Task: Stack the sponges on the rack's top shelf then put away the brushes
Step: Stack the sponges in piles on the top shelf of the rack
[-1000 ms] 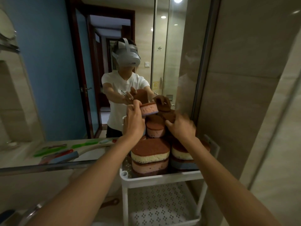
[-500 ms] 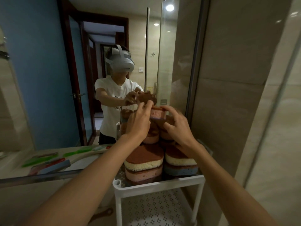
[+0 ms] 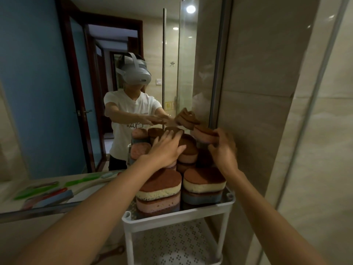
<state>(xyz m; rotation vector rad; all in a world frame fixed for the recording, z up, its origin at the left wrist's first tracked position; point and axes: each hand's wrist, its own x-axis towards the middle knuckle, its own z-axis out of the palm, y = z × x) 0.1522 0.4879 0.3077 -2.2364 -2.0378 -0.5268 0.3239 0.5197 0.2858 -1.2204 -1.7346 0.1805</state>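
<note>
Several oval sponges with brown tops are stacked on the top shelf of the white rack [image 3: 177, 217]. A yellow one [image 3: 160, 188] lies on a pink one at front left; another yellow one [image 3: 204, 181] lies on a blue one at front right. My left hand [image 3: 166, 149] rests with straight fingers on the tall rear stack [image 3: 188, 150]. My right hand [image 3: 223, 148] grips a pink sponge [image 3: 203, 134] at the upper right, held above the right rear pile. A mirror behind doubles the stacks.
Green brushes [image 3: 82, 181], a red-handled one [image 3: 51, 194] and a blue one [image 3: 57, 197] lie on the counter [image 3: 23, 211] to the left. The rack's perforated lower shelf [image 3: 175, 243] is below. A tiled wall and glass panel stand close on the right.
The pink sponge passed from my left hand to my right hand and moved to the right. My left hand let go and flattened onto the rear stack.
</note>
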